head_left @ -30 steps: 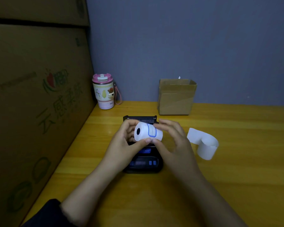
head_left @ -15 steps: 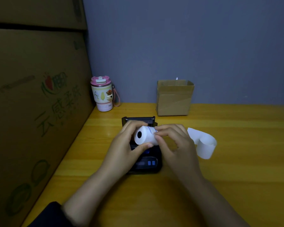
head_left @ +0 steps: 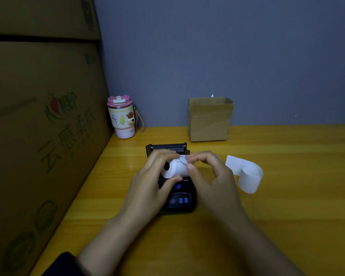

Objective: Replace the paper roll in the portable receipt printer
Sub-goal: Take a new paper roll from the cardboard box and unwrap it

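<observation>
A black portable receipt printer lies on the wooden table with its lid standing open at the far end. Above it I hold a new white paper roll with a blue-lined sticker. My left hand grips the roll from the left, thumb under it. My right hand pinches at the sticker on the roll's top with thumb and forefinger. The printer's paper bay is hidden behind the roll and my hands.
A loose curled strip of white paper lies just right of my right hand. A small open cardboard box stands at the back. A pink-lidded tumbler sits at the back left. Large cardboard cartons wall off the left side.
The roll has turned in my hands. My right fingers have moved from the roll's right end up to the blue-lined sticker, which is now lifting at its edge.
</observation>
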